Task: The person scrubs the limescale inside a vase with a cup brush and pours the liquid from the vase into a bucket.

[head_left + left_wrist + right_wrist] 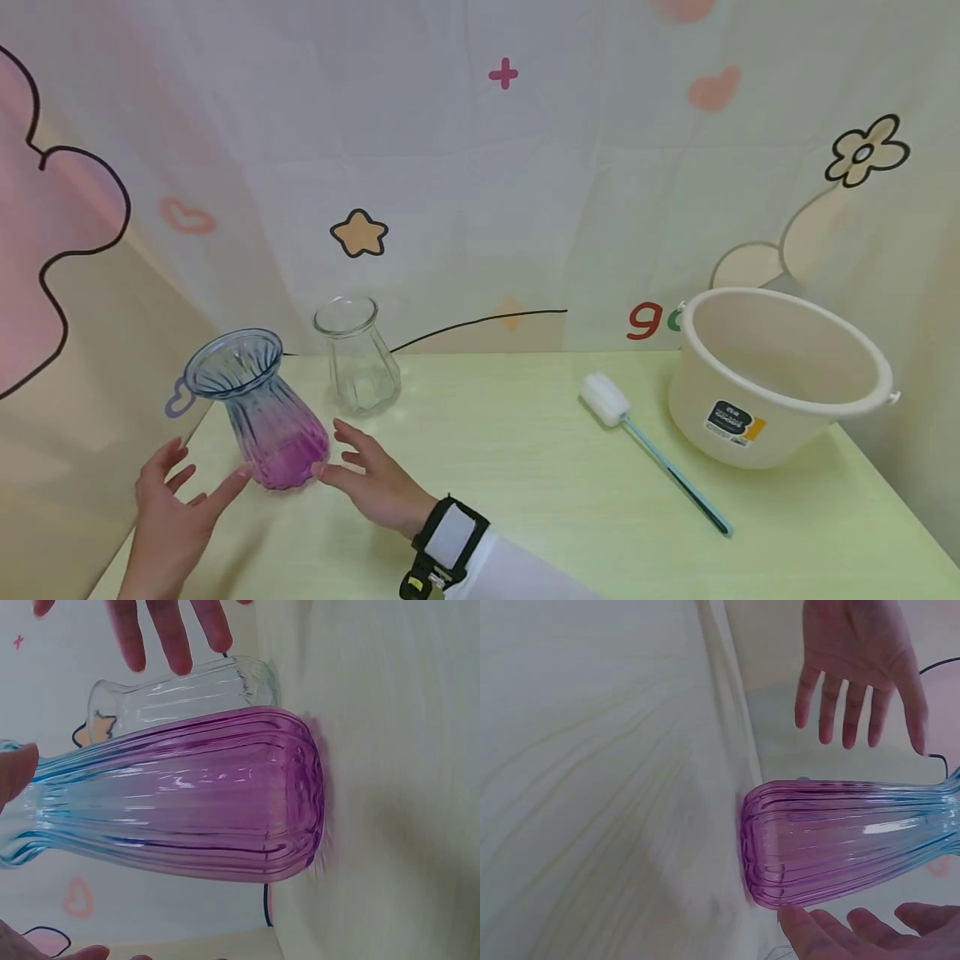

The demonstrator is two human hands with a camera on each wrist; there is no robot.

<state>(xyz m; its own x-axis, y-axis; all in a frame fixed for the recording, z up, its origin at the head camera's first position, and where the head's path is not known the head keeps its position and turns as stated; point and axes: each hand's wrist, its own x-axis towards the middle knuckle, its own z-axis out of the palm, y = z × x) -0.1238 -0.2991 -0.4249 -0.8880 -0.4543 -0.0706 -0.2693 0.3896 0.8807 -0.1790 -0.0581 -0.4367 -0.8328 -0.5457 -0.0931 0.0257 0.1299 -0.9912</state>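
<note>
While the back of the space is covered by a pale printed backdrop, the foreground is filled by a light green table with a faint grain. At its right a large cream bucket is placed, by which part of the backdrop's print is hidden. Toward the left, near the back edge, a ribbed vase, shaded from blue at the rim to magenta below, is set base-down on the table. Just behind it and to its right a clear glass vase is stood. Near the bucket a white-headed brush with a blue handle is laid diagonally.

The ribbed vase is flanked by the left hand and the right hand; both are held released, fingers spread, and whether the glass is touched cannot be told. Around the right wrist a black strap is worn. On the bucket a black-and-orange label is stuck, its white lettering too small to be read surely. A red "9" is printed beside the bucket, followed by a half-covered green character.
</note>
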